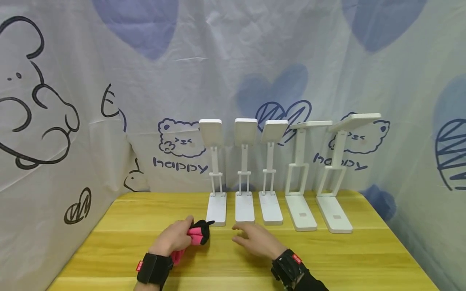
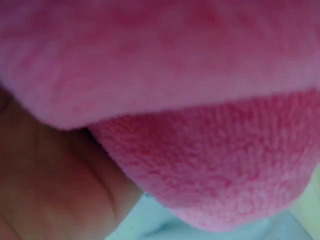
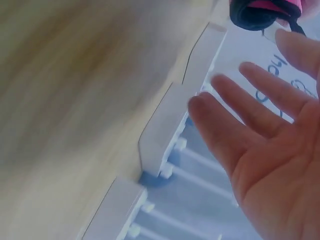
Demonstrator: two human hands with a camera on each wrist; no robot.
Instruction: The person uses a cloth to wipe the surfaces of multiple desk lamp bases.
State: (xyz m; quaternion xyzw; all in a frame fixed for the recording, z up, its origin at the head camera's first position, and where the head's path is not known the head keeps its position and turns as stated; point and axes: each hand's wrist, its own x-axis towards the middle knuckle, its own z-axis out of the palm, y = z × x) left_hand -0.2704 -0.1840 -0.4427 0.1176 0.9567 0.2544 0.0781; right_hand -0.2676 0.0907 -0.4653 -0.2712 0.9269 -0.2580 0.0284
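Note:
My left hand (image 1: 172,237) grips a soft pink cloth (image 1: 196,239) with black parts and a thin black tip, over the left-middle of the table. Fuzzy pink fabric (image 2: 215,160) fills most of the left wrist view, beside the palm (image 2: 55,175). My right hand (image 1: 256,239) holds nothing and hovers in front of the lamps, its fingers spread and apart from the cloth. In the right wrist view, the cloth's black rolled end (image 3: 252,17) shows beyond the thumb. Closest to the cloth is the leftmost white desk lamp (image 1: 217,208).
Several white folding desk lamps stand in a row along the back, including a second lamp (image 1: 244,206), a third lamp (image 1: 270,208) and a rightmost lamp (image 1: 335,216). They stand on a yellow wood-grain table (image 1: 120,234). A printed curtain (image 1: 225,60) hangs behind.

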